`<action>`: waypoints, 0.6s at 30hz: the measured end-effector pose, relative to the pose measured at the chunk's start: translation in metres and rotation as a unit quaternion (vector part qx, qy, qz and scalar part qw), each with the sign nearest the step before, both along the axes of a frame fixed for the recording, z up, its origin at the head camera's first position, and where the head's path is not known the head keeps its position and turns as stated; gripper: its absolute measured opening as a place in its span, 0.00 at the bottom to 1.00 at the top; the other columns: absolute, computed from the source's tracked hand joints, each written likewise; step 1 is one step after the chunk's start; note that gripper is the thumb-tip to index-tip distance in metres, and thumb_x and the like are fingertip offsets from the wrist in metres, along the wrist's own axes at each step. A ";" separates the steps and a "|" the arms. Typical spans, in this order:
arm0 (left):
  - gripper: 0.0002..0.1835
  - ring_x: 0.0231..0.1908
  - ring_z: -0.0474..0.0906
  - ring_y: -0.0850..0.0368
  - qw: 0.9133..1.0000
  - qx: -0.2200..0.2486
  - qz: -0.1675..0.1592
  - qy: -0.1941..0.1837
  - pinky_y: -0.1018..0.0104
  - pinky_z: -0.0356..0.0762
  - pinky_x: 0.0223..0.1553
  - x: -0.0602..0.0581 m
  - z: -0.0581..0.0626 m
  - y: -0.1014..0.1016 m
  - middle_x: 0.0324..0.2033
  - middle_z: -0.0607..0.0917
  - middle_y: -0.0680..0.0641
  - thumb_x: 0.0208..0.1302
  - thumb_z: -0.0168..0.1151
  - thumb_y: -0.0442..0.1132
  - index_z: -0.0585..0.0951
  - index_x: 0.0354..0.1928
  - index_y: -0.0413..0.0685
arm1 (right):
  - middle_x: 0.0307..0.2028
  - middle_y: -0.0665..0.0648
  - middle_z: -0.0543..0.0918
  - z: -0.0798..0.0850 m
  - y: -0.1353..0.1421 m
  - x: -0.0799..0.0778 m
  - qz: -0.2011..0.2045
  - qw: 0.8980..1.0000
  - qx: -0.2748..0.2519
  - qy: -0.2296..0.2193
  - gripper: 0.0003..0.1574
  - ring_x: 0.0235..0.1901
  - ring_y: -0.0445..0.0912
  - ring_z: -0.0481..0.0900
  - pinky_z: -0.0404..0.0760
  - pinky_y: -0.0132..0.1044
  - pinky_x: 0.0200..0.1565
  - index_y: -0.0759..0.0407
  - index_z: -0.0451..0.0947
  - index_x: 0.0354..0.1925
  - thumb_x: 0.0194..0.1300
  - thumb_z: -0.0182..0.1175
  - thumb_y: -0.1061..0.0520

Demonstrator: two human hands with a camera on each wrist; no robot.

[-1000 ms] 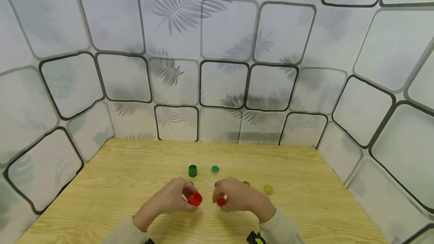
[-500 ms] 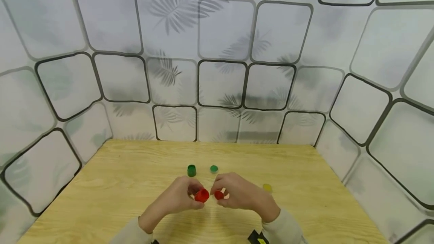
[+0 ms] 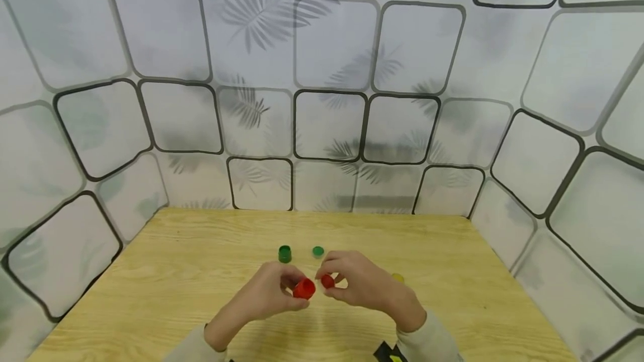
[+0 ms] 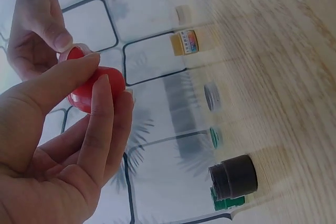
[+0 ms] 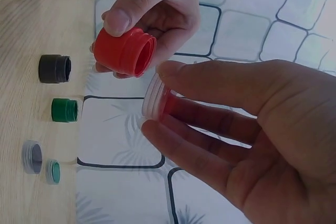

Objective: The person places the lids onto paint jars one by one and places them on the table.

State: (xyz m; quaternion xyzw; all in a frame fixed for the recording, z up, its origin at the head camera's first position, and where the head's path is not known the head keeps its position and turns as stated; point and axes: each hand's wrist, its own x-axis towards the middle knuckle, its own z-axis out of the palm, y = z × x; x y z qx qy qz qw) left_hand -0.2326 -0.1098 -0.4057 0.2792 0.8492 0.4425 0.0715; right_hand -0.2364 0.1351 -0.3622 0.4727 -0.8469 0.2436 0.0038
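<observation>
Red jar [image 3: 304,289] is in the left hand [image 3: 271,295], gripped between thumb and curled fingers, held above the bench [image 3: 201,272] and tilted, its open mouth turned toward about two o'clock in the head view. Just beside it, between two and three o'clock, the right hand [image 3: 362,286] pinches the red lid [image 3: 327,281] in thumb and fingertips; lid and jar are apart. In the right wrist view the lid's clear rim shows, with the jar at eleven o'clock from it.

Seen from the head, a green jar [image 3: 284,254] stands open and upright on the bench at eleven o'clock from the red jar. Near it, at three o'clock, lies a green lid [image 3: 318,252]. Farther off, at three o'clock from the red lid, a yellow lid [image 3: 398,277] is partly hidden by the right arm.

The right wrist view shows a black jar [image 5: 52,68] just short of twelve o'clock from the green jar, and a black lid [image 5: 32,157] with the green lid at four o'clock beside it. In the left wrist view a labelled yellow jar [image 4: 185,42] stands at eleven o'clock from the black lid.
</observation>
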 end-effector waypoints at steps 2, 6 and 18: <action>0.12 0.34 0.85 0.65 1.000 -0.001 0.006 0.001 0.73 0.84 0.36 0.002 0.002 0.000 0.38 0.91 0.50 0.58 0.78 0.41 0.88 0.43 0.48 | 0.45 0.55 0.86 0.001 0.000 0.001 0.001 1.000 -0.009 0.005 0.07 0.45 0.43 0.85 0.83 0.21 0.42 0.58 0.86 0.44 0.66 0.69 0.63; 0.11 0.34 0.85 0.63 1.000 0.003 0.011 -0.001 0.73 0.83 0.35 0.004 0.003 0.001 0.37 0.91 0.51 0.59 0.78 0.41 0.88 0.42 0.48 | 0.44 0.54 0.86 0.002 -0.001 0.003 0.007 0.999 -0.023 0.023 0.08 0.42 0.41 0.83 0.85 0.25 0.42 0.57 0.86 0.44 0.65 0.71 0.62; 0.11 0.32 0.85 0.67 1.000 0.012 0.007 0.012 0.73 0.83 0.34 0.005 0.002 0.002 0.35 0.92 0.52 0.58 0.79 0.43 0.90 0.42 0.50 | 0.40 0.52 0.85 -0.003 -0.006 0.004 0.043 0.996 -0.059 0.060 0.09 0.36 0.40 0.81 0.80 0.20 0.42 0.57 0.85 0.42 0.63 0.73 0.63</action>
